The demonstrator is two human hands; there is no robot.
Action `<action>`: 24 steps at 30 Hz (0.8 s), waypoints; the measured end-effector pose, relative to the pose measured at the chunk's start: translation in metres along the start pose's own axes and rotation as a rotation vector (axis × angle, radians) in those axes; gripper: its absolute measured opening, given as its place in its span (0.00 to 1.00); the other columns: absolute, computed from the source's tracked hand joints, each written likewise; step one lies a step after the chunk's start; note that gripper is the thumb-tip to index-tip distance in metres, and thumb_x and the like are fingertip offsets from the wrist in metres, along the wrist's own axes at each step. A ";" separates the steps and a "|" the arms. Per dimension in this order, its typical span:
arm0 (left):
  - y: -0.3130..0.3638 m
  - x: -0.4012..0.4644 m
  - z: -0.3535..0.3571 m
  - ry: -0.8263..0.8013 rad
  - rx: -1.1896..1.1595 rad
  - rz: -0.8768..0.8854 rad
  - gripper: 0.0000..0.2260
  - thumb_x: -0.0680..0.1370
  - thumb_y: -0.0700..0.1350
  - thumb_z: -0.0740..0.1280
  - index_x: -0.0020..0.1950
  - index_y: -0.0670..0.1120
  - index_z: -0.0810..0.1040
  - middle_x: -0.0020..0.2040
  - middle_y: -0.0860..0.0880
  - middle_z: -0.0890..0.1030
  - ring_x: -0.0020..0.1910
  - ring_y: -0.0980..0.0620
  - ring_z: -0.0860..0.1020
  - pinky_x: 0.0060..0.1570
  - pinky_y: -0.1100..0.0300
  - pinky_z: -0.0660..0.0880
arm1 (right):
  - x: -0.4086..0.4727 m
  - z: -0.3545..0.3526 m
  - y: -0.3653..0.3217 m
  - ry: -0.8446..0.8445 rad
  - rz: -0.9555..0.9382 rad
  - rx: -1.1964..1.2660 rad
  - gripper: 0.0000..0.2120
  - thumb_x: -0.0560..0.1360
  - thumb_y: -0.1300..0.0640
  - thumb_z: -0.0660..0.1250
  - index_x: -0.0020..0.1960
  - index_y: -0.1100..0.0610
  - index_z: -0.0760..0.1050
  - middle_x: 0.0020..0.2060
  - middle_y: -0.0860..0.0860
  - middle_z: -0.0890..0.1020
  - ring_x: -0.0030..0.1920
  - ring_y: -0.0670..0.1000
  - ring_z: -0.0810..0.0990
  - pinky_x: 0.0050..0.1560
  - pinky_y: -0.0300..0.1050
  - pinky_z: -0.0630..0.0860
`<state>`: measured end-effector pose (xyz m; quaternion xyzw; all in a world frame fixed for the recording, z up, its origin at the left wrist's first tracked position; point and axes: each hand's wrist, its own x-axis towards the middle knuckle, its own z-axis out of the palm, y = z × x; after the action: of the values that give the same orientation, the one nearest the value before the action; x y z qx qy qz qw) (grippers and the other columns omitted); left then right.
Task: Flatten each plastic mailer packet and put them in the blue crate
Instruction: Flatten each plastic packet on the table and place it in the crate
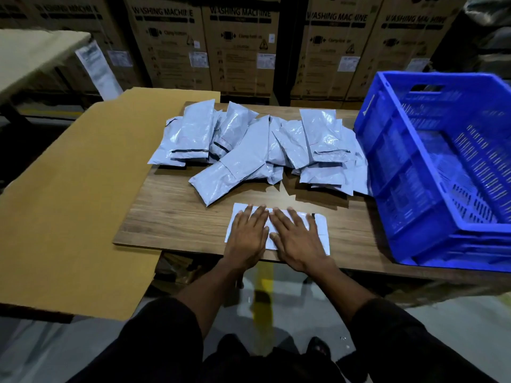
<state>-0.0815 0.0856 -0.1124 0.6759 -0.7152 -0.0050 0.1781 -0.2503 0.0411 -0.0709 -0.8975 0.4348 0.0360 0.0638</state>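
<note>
Pressing flat with left hand (247,235) and right hand (297,239), fingers straight, on a mailer packet (318,230) lying lengthwise left-to-right near the counter (171,217) edge.

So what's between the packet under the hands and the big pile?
Just a bare strip of wooden table separates the flat packet from the pile, seen in the head view.

Washing-machine cartons (240,51) behind wooden table (177,217); cardboard sheet (77,203) left.

Warehouse: stacked washing machine cartons (240,48) behind table (177,205).
</note>
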 end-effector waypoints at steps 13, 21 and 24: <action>-0.014 -0.004 -0.011 -0.146 0.078 -0.095 0.28 0.81 0.62 0.50 0.81 0.57 0.58 0.81 0.49 0.59 0.78 0.34 0.54 0.73 0.37 0.55 | -0.032 -0.005 0.056 -0.023 -0.092 -0.002 0.40 0.77 0.28 0.49 0.81 0.48 0.46 0.81 0.52 0.46 0.80 0.56 0.42 0.78 0.58 0.45; -0.021 0.002 -0.017 -0.272 0.047 -0.057 0.32 0.79 0.67 0.43 0.82 0.59 0.50 0.83 0.52 0.48 0.80 0.34 0.45 0.75 0.34 0.47 | -0.032 0.000 0.047 0.305 -0.361 -0.037 0.09 0.81 0.50 0.63 0.54 0.54 0.78 0.67 0.55 0.76 0.71 0.63 0.69 0.69 0.64 0.66; -0.018 0.001 -0.025 -0.260 -0.006 -0.060 0.40 0.75 0.73 0.44 0.83 0.54 0.46 0.83 0.51 0.41 0.80 0.40 0.39 0.74 0.37 0.40 | -0.030 -0.002 0.044 0.333 -0.337 -0.022 0.11 0.81 0.51 0.59 0.50 0.55 0.77 0.63 0.54 0.78 0.69 0.62 0.72 0.67 0.61 0.69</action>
<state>-0.0576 0.0892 -0.0935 0.6900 -0.7117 -0.1003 0.0856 -0.3037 0.0368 -0.0689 -0.9517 0.2828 -0.1188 -0.0133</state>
